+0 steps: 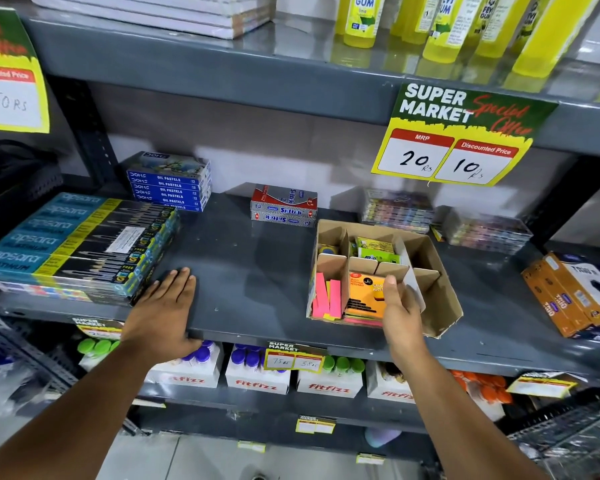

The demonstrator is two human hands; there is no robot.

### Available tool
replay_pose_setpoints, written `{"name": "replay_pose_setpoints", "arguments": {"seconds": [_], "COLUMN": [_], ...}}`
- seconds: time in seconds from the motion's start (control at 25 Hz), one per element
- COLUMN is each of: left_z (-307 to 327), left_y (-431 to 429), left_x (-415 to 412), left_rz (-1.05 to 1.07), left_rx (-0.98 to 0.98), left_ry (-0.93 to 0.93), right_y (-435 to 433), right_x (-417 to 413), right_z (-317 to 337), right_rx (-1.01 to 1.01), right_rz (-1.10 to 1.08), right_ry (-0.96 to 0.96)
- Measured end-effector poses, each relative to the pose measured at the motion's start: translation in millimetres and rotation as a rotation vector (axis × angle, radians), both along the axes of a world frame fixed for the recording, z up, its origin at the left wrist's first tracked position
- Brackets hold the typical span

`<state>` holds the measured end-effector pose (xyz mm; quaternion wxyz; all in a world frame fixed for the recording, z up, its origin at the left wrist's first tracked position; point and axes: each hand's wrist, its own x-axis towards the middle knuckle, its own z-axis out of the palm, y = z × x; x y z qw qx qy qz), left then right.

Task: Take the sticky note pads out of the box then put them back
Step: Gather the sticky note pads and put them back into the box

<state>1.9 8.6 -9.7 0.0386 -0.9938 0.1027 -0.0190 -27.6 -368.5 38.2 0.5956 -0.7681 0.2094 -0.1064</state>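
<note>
- Both our forearms reach up from the bottom of the frame toward the grey shelf (pixel 257 289).
- Our left hand (pixel 163 310) lies flat on the shelf's front edge, fingers spread, holding nothing, its fingertips just beside the stack of Apsara pencil packs (pixel 80 240) at the left end.
- Our right hand (pixel 400 306) curls around the orange sticky note pad (pixel 364 292), thumb on its face, the pad standing in the front middle compartment of the cardboard box (pixel 440 271).
- That box sits right of centre, at the front edge; loose pink sticky notes (pixel 326 296) stand in its front left compartment, and a green pack (pixel 374 247) fills a rear one.
- Farther back, we see Softek boxes (pixel 284 211) mid-shelf and oil pastel boxes (pixel 169 183) toward the rear left corner.
</note>
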Motion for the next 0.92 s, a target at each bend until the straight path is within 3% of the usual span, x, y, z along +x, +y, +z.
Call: {"name": "replay_pose_setpoints", "arguments": {"seconds": [0.08, 0.24, 0.4, 0.64, 0.92], "left_z": [-0.1, -0.2, -0.4, -1.9, -2.5], "left_y": [0.2, 0.1, 0.6, 1.8, 2.6], "left_x": [0.0, -0.1, -0.2, 0.6, 1.2], "left_rz": [0.003, 0.001, -0.010, -0.006, -0.006], "left_rx": [-0.001, 0.006, -0.019, -0.007, 0.005], "left_ry": [0.002, 0.007, -0.005, 0.006, -0.003], "right_y": [-4.2, -11.2, -11.3, -8.6, -5.6], "right_x": [-10.5, -18.2, -4.1, 22.1, 24.0], "right_z": [-0.9, -1.0, 18.9, 34.9, 32.6], "right_rx": [-0.183, -0.901, -1.419, -1.633, -1.727], "right_rz": [0.141, 0.348, 0.438, 0.542, 0.581], "right_ry": [-0.068, 0.043, -0.092, 0.068, 0.055]}}
